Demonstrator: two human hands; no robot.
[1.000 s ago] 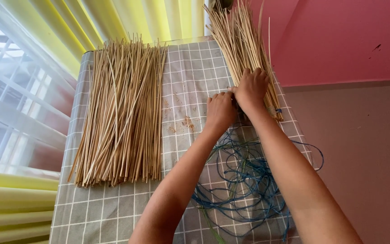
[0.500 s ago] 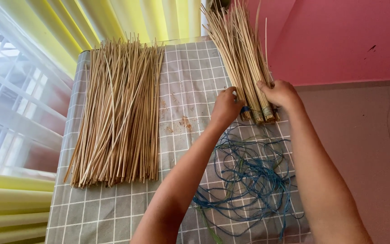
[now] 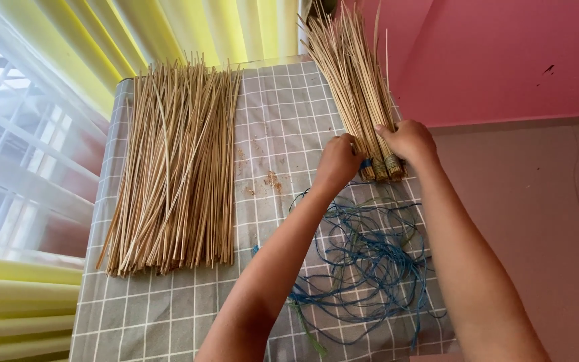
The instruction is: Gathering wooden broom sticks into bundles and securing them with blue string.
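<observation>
Both hands grip the tied stick bundle [image 3: 360, 100] near its bound ends: left hand [image 3: 336, 163], right hand [image 3: 407, 139]. Blue string [image 3: 363, 261] tangled just below.

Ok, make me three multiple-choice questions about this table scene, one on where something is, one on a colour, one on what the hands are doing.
1. Where does the loose flat pile of pale thin sticks lie on the grey checked tablecloth?
A. Left side
B. Under the cord
C. Right edge

2. What colour is most of the tangled thin cord?
A. Red
B. Blue
C. White

3. What are the left hand and right hand doing?
A. Resting flat on the cloth
B. Gripping the tied bundle of pale sticks from both sides
C. Holding scissors

Answers: 1 A, it lies by the window side; 2 B, blue strands dominate; 3 B, both hands close on the bundle's bound end.
</observation>
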